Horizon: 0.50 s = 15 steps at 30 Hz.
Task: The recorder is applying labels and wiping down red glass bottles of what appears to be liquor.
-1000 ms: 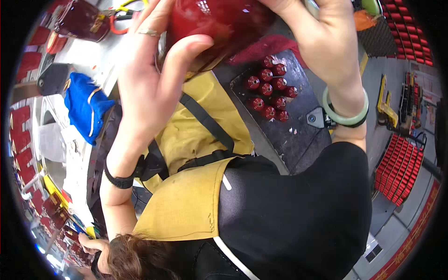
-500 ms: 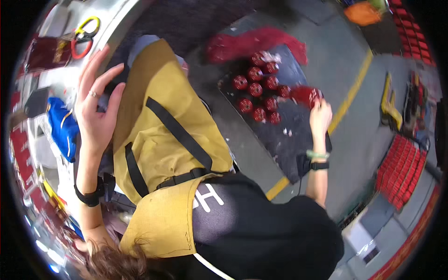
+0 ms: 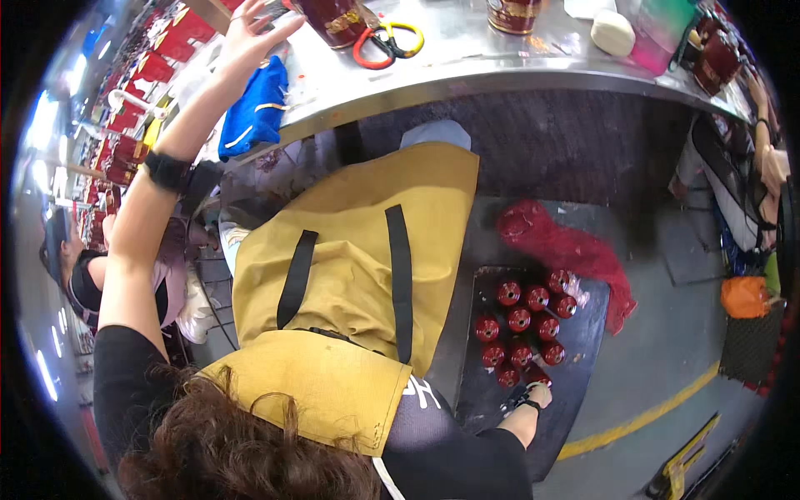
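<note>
My right hand (image 3: 540, 394) is low at the near end of a group of glossy red round-topped pieces (image 3: 518, 319), each with a small dark centre. Its fingers are closed on one such red piece (image 3: 536, 375), partly covered by the hand. The group stands on a dark board (image 3: 575, 379) to my right, below the worktop. My left hand (image 3: 250, 37) is raised at the worktop's far left, fingers spread and holding nothing. Near it are a blue cloth item (image 3: 254, 112), a dark red cup (image 3: 333, 18) with gold markings, and red-and-yellow-handled scissors (image 3: 388, 46).
The metal worktop (image 3: 467, 79) carries another dark red cup (image 3: 512, 15) and a white rounded item (image 3: 612, 33). A red mesh bag (image 3: 575, 250) lies beyond the board. A mustard apron (image 3: 358, 217) covers my lap. Other people sit at the left (image 3: 79, 258) and far right (image 3: 762, 158).
My view has swung round, bringing the worktop into sight. My right hand has carried a red piece from beside the group to its near end. My left hand stays raised and open.
</note>
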Each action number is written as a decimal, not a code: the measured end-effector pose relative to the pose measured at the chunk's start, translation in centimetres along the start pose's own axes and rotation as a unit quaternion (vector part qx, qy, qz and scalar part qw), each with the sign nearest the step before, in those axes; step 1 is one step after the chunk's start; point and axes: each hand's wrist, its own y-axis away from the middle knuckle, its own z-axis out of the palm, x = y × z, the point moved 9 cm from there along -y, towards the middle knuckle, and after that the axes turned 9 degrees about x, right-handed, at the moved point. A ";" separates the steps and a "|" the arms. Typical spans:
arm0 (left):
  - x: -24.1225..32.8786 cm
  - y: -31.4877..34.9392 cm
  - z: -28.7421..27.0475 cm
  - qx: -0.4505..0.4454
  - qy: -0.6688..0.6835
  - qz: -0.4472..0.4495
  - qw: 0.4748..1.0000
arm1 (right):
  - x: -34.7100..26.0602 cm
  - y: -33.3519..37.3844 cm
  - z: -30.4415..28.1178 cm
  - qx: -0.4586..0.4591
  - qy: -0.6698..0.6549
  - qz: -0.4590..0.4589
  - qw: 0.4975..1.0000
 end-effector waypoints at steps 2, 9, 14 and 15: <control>-2.5 -2.7 3.8 -0.022 0.120 -0.071 0.990 | -2.5 -1.0 2.6 -0.031 0.030 -0.056 0.997; -6.4 -4.0 8.1 -0.040 0.254 -0.093 0.962 | -3.9 -8.8 5.2 -0.195 -0.253 -0.212 0.924; -1.3 -4.8 8.4 -0.027 0.234 -0.077 0.969 | -3.8 6.4 -2.0 0.038 -0.283 -0.175 0.942; -1.3 -4.8 8.5 -0.035 0.241 -0.110 0.964 | -3.1 9.3 -7.3 0.187 -0.277 -0.217 0.917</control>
